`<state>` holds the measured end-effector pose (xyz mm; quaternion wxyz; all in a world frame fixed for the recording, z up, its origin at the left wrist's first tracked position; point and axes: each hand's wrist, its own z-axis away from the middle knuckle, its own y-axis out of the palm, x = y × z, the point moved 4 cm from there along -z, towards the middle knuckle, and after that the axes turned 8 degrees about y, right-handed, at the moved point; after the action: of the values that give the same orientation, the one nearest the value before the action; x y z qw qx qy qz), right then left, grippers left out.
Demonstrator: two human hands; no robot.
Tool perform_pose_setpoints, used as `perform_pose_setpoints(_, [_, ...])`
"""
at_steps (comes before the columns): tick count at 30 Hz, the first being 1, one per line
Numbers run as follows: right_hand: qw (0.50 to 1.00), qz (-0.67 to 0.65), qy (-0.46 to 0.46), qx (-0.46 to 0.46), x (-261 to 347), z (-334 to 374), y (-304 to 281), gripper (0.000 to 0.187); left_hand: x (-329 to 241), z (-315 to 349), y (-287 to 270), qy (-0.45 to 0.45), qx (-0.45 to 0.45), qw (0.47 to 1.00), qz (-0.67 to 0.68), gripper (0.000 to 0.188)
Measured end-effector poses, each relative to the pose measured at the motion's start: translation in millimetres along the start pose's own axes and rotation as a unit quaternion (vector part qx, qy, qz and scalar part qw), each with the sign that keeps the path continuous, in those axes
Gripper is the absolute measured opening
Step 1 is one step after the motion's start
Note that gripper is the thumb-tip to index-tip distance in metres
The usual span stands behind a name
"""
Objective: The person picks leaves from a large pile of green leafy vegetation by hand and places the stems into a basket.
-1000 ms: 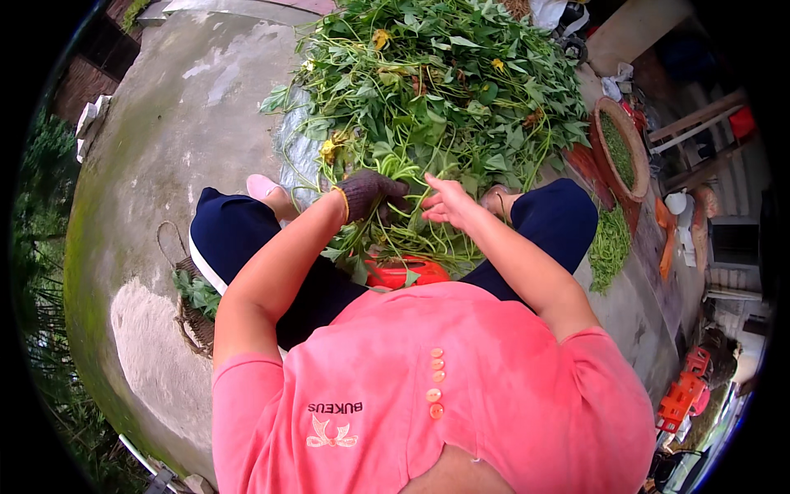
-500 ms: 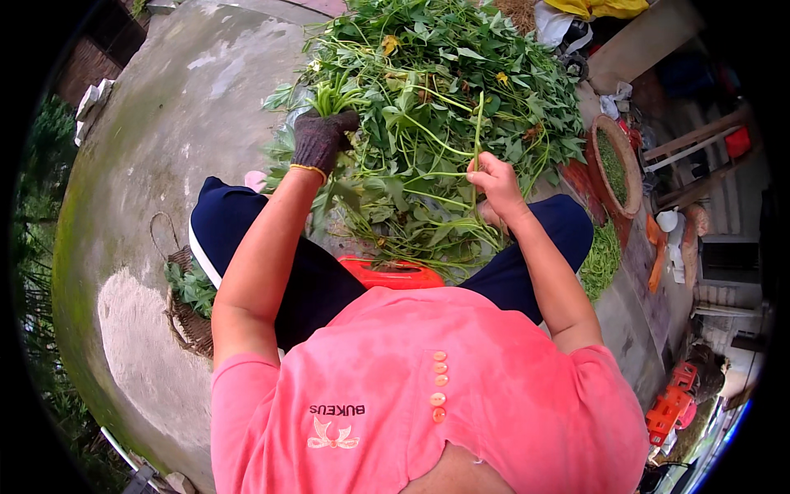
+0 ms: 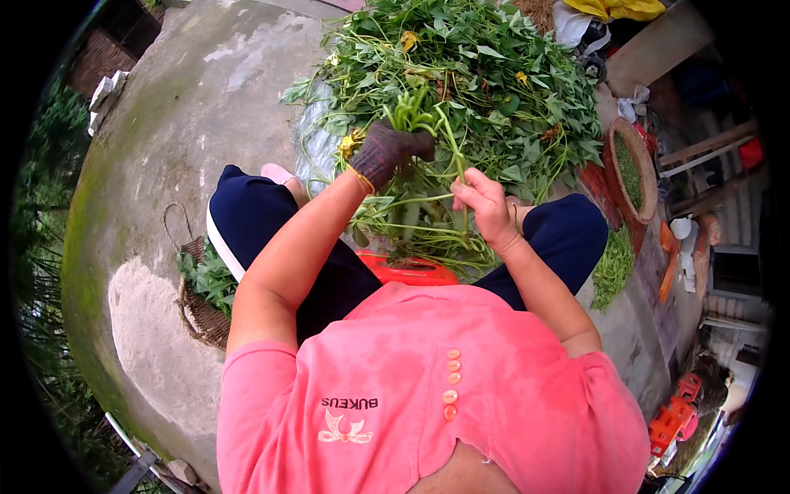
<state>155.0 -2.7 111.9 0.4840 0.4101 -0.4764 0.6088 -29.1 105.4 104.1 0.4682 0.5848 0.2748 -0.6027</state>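
Note:
My left hand (image 3: 393,153), in a dark knitted glove, is closed round a bunch of green stems (image 3: 408,114) whose cut-looking ends stick up above the fist. Close by on its right, my bare right hand (image 3: 487,206) pinches a long leafy vine (image 3: 455,150) between thumb and fingers. The vine's upper part reaches up beside the gloved hand. Both hands are over the near side of a large heap of leafy green vines (image 3: 485,74). Leaves hang below the left fist, partly hidden by it.
A wicker basket (image 3: 206,323) with leaves stands left of my knee. A red plastic object (image 3: 411,270) lies between my legs. At right are a round basket (image 3: 646,202) with greens and a small pile of green stems (image 3: 613,267). Clear plastic sheeting (image 3: 317,144) edges the heap.
My left hand has moved right with its bunch, now close to the vine in my right hand. The vine's upper end leans left now, toward the bunch. The whole view has shifted slightly.

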Motion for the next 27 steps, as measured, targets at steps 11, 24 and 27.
perform_pose_setpoints(11, [0.997, 0.017, 0.063, -0.036, 8.9, -0.3, -11.0, 0.027, 40.2, -15.1, -29.1, 0.046, -0.082, 0.979, -0.181, 0.033])
perform_pose_setpoints(24, [0.999, -0.034, 0.029, -0.016, 2.6, -17.6, 2.7, 0.027, 13.7, 8.4, 23.1, 0.184, 0.118, 0.921, -0.322, 0.025])
perform_pose_setpoints(27, [0.999, 0.004, 0.033, -0.029, 12.8, -22.9, 15.6, 0.025, 35.5, 7.0, 9.7, 0.127, 0.089, 0.98, -0.126, 0.027])
